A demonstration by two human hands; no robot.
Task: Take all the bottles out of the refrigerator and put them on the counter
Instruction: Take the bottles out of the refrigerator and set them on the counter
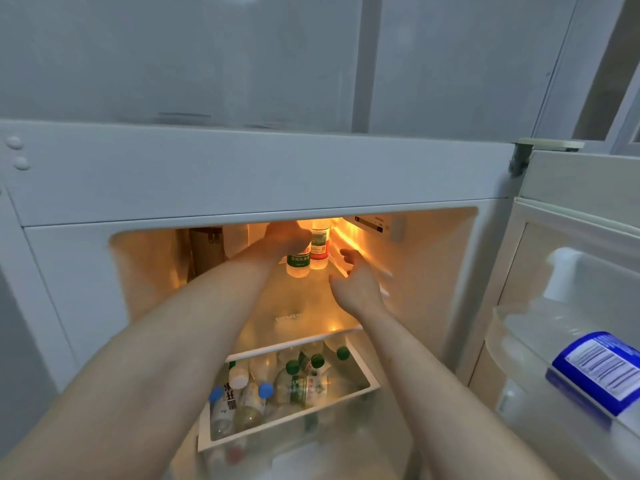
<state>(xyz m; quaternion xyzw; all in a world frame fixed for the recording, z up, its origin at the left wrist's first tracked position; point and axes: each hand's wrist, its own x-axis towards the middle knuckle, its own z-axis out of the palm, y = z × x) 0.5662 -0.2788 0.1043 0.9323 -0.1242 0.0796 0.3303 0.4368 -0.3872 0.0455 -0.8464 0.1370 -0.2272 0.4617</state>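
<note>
Both my arms reach into the open refrigerator (433, 271). At the back of the glass shelf (301, 306) stand two clear bottles. My left hand (285, 237) grips the top of the green-labelled bottle (298, 263). A red-labelled bottle (319, 245) stands right beside it, untouched. My right hand (356, 282) hovers just to their right, fingers spread and holding nothing. Below the shelf, a white drawer (367, 375) holds several more bottles with green, blue and white caps (301, 386).
The refrigerator door (571, 289) hangs open on the right; its clear door bins hold a blue-and-white package (599, 372). A white cabinet front (242, 168) runs above the refrigerator opening. A lamp glows orange at the back right of the compartment.
</note>
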